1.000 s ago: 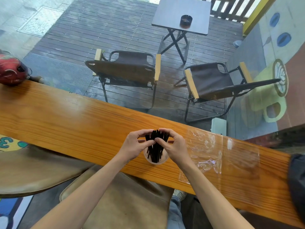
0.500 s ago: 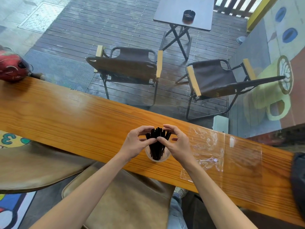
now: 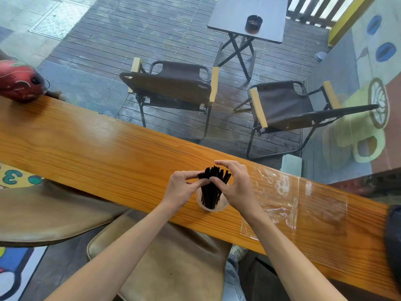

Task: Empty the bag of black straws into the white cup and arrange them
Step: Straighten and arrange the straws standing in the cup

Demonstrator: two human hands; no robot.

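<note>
A white cup [image 3: 221,207] stands on the long wooden counter [image 3: 104,146], near its front edge. A bunch of black straws [image 3: 211,192] stands upright in it, tops fanned out. My left hand [image 3: 181,190] pinches the straw tops from the left with thumb and fingers. From the right, my right hand [image 3: 235,185] curls around the bunch, thumb and fingers touching the tops. The clear plastic bag [image 3: 288,200] lies flat and crumpled on the counter just right of the cup, with no straws in it.
A red helmet-like object [image 3: 18,82] sits at the counter's far left end. A dark object [image 3: 393,246] is at the right edge. Tan seat cushions [image 3: 152,257] lie under my arms. Beyond the glass stand two folding chairs and a small table.
Both hands stay at the straw tops with small finger shifts; the bunch looks slightly more fanned. The cup and bag have not moved.
</note>
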